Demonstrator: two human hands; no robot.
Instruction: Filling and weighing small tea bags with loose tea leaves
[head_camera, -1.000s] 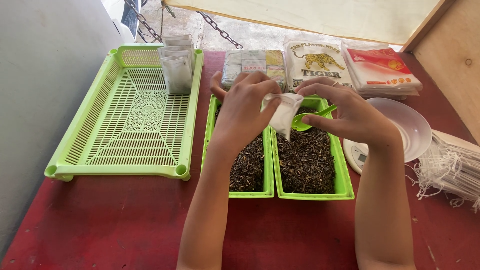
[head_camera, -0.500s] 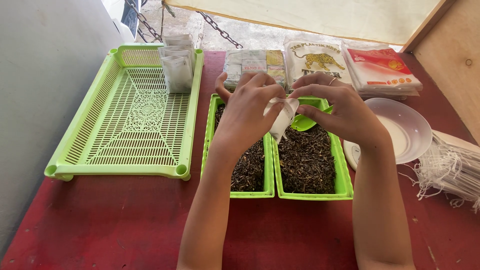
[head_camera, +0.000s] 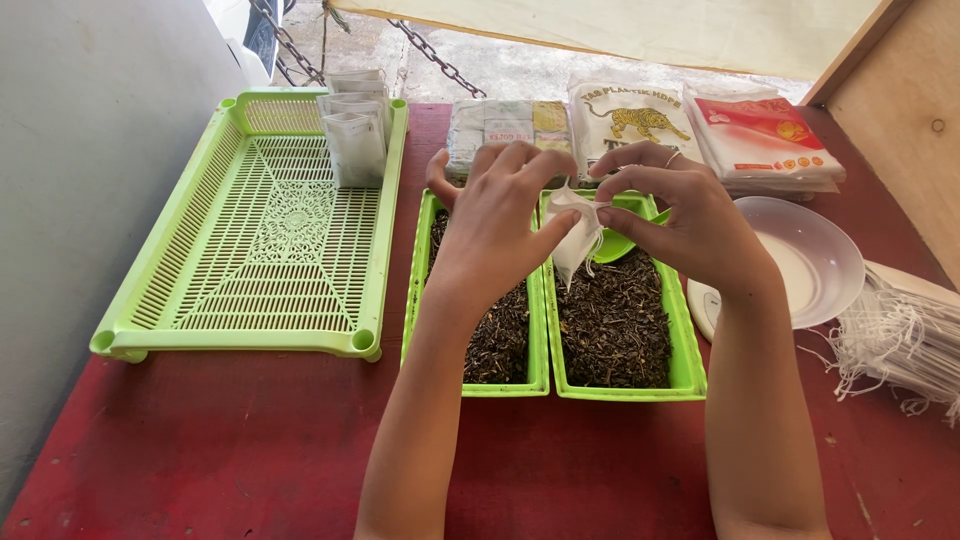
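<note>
Nearest on the red worktop (head_camera: 250, 450) the two forearms rise from the near edge; under them sit two narrow green trays (head_camera: 545, 385) side by side, both heaped with dark dried leaves (head_camera: 610, 320); above those trays the left hand (head_camera: 495, 225) and right hand (head_camera: 690, 225) meet, each pinched narrow on the top of one small white pouch (head_camera: 575, 235), which hangs limp between them; it looks light, soft and thin, easily torn or spilled, so the mouth edges seem the place to hold it, not the belly; a green scoop (head_camera: 615, 245) shows just behind the pouch, under the right hand's fingers. Right of the right hand lie one white bowl (head_camera: 825, 255) and a heap of stringed white bags (head_camera: 900, 340); left of the left hand stands one large slotted green tray (head_camera: 260, 250), with a few filled pouches (head_camera: 352, 130) upright at its far end, the exact count unclear; beyond the hands lie three flat packets (head_camera: 640, 125).
</note>
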